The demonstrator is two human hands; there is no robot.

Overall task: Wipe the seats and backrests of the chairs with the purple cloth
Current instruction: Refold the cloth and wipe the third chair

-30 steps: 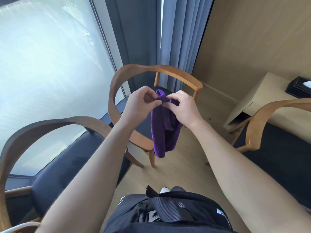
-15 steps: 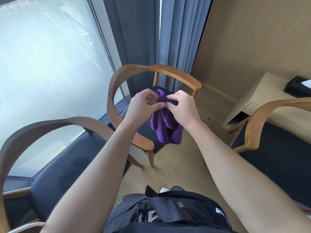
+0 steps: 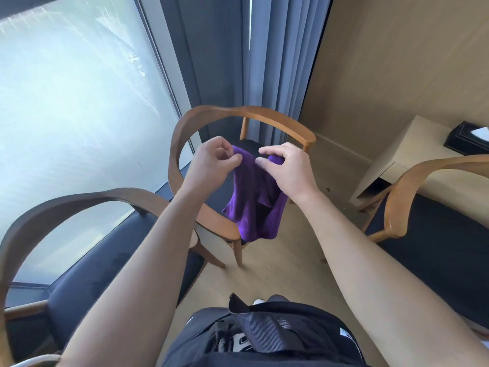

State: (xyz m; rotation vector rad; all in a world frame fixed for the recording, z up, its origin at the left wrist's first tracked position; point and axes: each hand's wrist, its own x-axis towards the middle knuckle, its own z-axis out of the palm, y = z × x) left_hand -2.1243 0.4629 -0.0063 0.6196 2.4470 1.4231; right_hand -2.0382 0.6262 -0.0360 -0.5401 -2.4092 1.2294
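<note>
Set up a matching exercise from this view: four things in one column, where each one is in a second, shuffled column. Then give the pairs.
Column one
1. purple cloth
2. black box
3. grey curtain
4. left chair

Column two
A. hangs behind the middle chair
B. pinched between the left hand and the right hand
C. stands by the window
D. sits on the pale side table

Pairs: 1-B, 2-D, 3-A, 4-C
</note>
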